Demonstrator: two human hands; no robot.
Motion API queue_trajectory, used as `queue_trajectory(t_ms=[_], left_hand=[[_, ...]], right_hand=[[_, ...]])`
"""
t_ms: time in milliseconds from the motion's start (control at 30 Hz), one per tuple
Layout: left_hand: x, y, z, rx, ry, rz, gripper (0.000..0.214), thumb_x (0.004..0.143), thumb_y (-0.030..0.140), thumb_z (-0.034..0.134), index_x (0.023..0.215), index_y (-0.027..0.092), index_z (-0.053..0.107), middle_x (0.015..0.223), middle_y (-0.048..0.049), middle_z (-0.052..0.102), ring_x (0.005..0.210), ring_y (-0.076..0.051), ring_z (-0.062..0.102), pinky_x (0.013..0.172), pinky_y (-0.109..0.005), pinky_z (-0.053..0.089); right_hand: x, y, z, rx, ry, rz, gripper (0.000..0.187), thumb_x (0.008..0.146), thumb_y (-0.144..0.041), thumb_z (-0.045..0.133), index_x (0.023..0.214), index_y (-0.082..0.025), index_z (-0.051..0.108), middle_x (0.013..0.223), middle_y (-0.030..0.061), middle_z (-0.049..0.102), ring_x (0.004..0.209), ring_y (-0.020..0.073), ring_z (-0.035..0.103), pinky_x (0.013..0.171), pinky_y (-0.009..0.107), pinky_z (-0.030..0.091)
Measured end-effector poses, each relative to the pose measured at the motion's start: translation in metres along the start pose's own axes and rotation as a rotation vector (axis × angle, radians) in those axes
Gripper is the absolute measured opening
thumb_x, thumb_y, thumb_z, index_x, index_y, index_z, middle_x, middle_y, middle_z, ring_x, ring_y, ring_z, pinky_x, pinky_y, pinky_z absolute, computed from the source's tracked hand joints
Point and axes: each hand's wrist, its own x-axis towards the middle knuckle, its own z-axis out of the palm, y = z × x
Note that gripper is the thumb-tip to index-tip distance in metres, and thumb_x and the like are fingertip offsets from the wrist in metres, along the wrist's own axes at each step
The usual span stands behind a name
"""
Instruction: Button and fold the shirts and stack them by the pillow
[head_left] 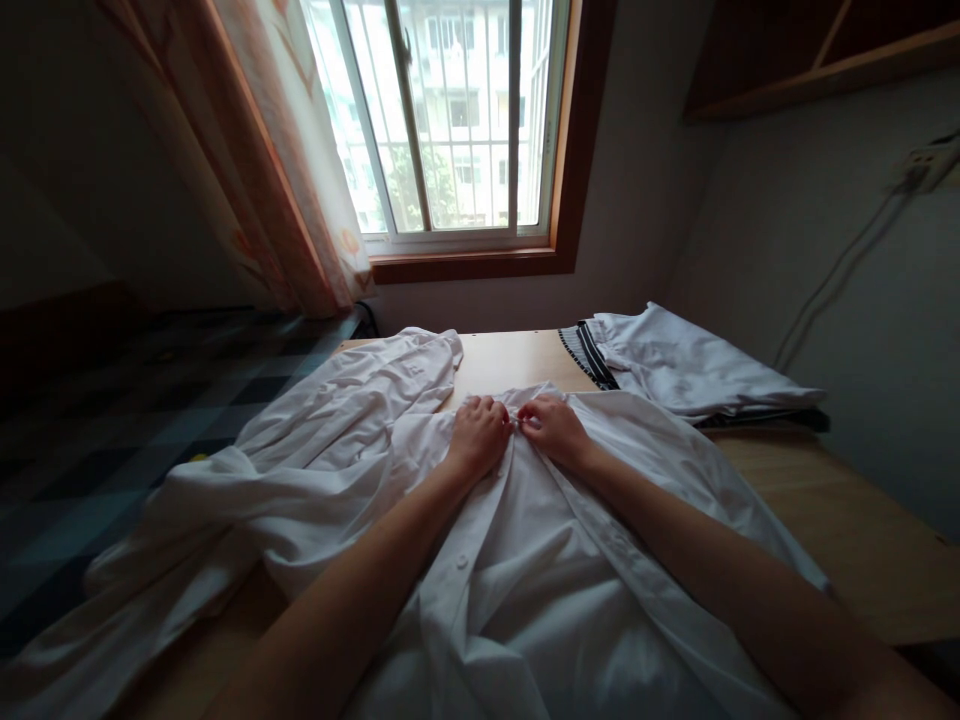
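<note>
A white button-up shirt (525, 590) lies spread in front of me, its two front edges apart toward the near end. Near the shirt's far end, my left hand (481, 432) is closed on the left front edge. Close beside it, my right hand (553, 428) pinches the opposite edge, thumb and forefinger together. The fingertips of both hands nearly meet at the top of the opening. A small white button (462, 562) shows lower on the left edge. Whether a button sits between my fingers is hidden.
Another white garment (322, 440) lies rumpled on the left, touching the shirt. Folded white clothes with black striped trim (675, 365) rest at the wooden table's (825, 510) back right. A dark checked bed (150, 400) is at left, a window (450, 120) ahead.
</note>
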Motion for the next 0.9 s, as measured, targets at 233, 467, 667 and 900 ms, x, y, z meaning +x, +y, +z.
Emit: queue_trajectory(t_ms=[233,467,667,900], left_hand=[[0.000,0.002,-0.001,0.027,-0.002,0.004,0.020,0.095,0.029,0.051,0.099,0.016,0.066,0.105,-0.0139,0.066,0.107,-0.029,0.055,0.095,-0.042,0.041],[0.000,0.004,-0.003,0.042,-0.018,-0.004,0.021,0.094,0.031,0.054,0.098,0.015,0.066,0.105,-0.0146,0.066,0.107,-0.030,0.056,0.095,-0.044,0.040],[0.000,0.005,-0.004,0.042,-0.042,-0.023,0.023,0.095,0.031,0.052,0.102,0.013,0.065,0.107,-0.0164,0.067,0.108,-0.031,0.057,0.094,-0.044,0.041],[0.004,0.003,-0.008,-0.135,-0.161,-0.148,0.023,0.095,0.031,0.055,0.102,0.015,0.070,0.109,-0.0119,0.071,0.105,-0.025,0.064,0.089,-0.034,0.046]], right_hand=[[0.004,0.007,0.001,0.141,-0.001,0.000,0.011,0.080,-0.017,0.063,0.081,-0.017,0.074,0.080,0.0057,0.072,0.079,0.0185,0.062,0.079,0.030,0.047],[0.012,0.015,0.008,0.706,0.052,0.206,0.021,0.076,-0.035,0.066,0.081,-0.015,0.072,0.077,0.0050,0.074,0.070,0.0182,0.065,0.067,0.027,0.050],[0.009,0.013,0.018,0.579,0.033,0.212,0.018,0.077,-0.033,0.066,0.076,-0.016,0.071,0.073,0.0044,0.073,0.068,0.0181,0.066,0.065,0.027,0.048],[0.008,0.012,0.013,0.417,-0.049,0.157,0.015,0.079,-0.028,0.067,0.078,-0.016,0.075,0.076,0.0044,0.075,0.072,0.0187,0.067,0.064,0.025,0.045]])
